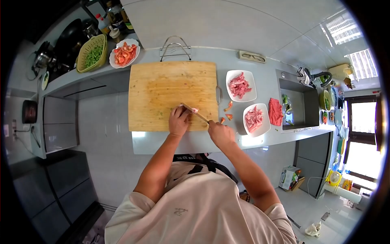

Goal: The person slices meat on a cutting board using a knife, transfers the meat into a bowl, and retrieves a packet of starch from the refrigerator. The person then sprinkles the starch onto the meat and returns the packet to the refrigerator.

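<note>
My right hand [221,134] is wrapped round the handle of a knife [199,115] over the lower right part of the wooden cutting board [170,81]. The blade slants up and left, its far end beside my left hand [178,120]. That hand rests on the board with its fingers bent together; what they press on is too small to make out. A small piece of pink meat [194,110] lies against the blade. Right of the board are two white dishes of sliced meat [239,86] [254,118].
A slab of red meat [275,112] lies left of the sink [302,105]. Orange scraps [229,116] are near the board's right edge. A metal rack [175,49] stands behind the board. A plate of tomato pieces [124,54] and a basket of green beans [93,55] are back left.
</note>
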Demonstrator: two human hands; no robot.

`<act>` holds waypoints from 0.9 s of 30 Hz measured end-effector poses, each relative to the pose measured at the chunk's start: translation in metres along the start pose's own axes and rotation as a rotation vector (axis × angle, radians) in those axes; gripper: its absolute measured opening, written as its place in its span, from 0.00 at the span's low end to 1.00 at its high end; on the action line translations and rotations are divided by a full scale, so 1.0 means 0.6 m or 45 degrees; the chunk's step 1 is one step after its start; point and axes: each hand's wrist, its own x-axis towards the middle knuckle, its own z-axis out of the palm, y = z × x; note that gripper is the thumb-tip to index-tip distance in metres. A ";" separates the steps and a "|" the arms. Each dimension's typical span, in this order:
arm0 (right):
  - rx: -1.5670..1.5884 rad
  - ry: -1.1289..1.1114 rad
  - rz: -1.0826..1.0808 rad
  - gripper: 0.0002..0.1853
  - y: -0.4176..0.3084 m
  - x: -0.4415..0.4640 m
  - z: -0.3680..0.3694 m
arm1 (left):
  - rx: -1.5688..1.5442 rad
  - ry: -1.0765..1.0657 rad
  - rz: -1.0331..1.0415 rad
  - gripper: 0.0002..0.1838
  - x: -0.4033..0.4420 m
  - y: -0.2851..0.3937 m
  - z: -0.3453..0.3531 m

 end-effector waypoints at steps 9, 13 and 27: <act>0.013 -0.127 0.094 0.11 0.000 -0.017 0.001 | -0.003 0.011 -0.034 0.19 0.000 0.001 -0.004; 0.080 -0.118 0.076 0.12 -0.020 0.017 0.016 | -0.068 -0.006 -0.045 0.18 0.008 0.004 -0.008; 0.285 0.069 0.187 0.13 -0.003 -0.044 0.011 | -0.184 -0.013 -0.015 0.19 0.009 -0.012 -0.016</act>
